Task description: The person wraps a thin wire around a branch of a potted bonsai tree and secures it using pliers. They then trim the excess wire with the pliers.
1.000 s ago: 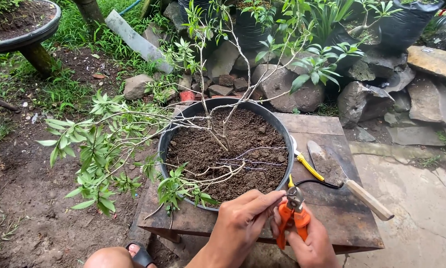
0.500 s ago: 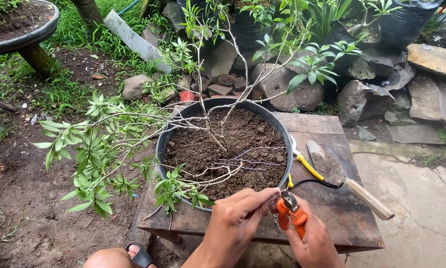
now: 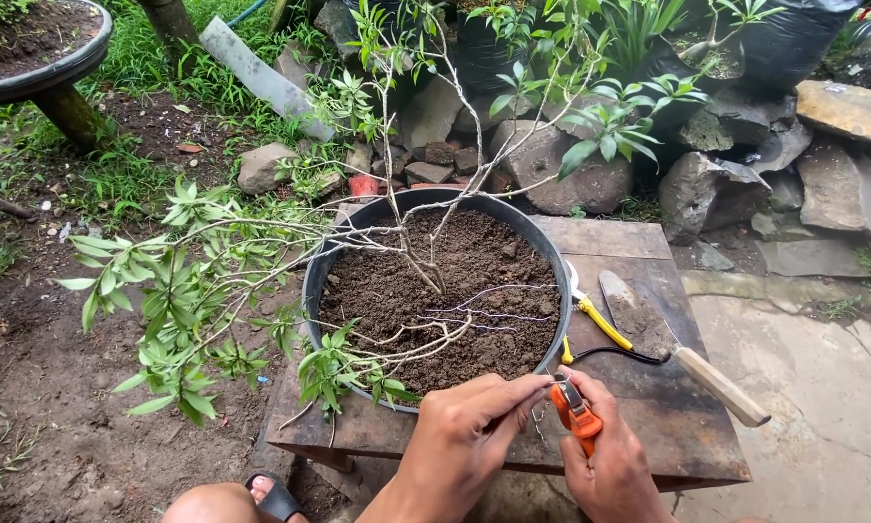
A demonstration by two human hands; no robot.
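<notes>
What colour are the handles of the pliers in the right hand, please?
Orange, seen in the head view: the pliers are gripped by the right hand.

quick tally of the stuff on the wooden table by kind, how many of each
Round black pot of soil with a thin-branched plant: 1
Orange-handled pliers, in the right hand: 1
Yellow-handled cutters: 1
Wooden-handled trowel: 1
Thin wire, pinched by the left hand: 1
Total: 5
</notes>
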